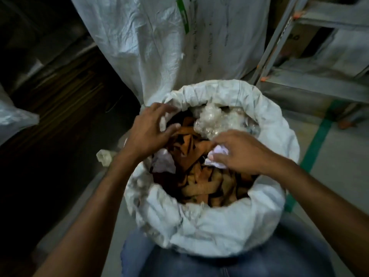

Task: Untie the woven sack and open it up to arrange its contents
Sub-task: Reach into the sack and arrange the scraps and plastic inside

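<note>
Both hands (148,129) inside open sack (215,232)

Dim indoor light is falling from above, leaving the left of the frame sinking into near-black shadow. The white woven sack (229,222) at centre is catching most of the light, and clear plastic (217,121) inside it is giving off small glints. Motion blur is softening the left hand (148,129) and right hand (237,151). Wide-angle distortion is bending the shelf frame (279,37) at upper right.
</note>
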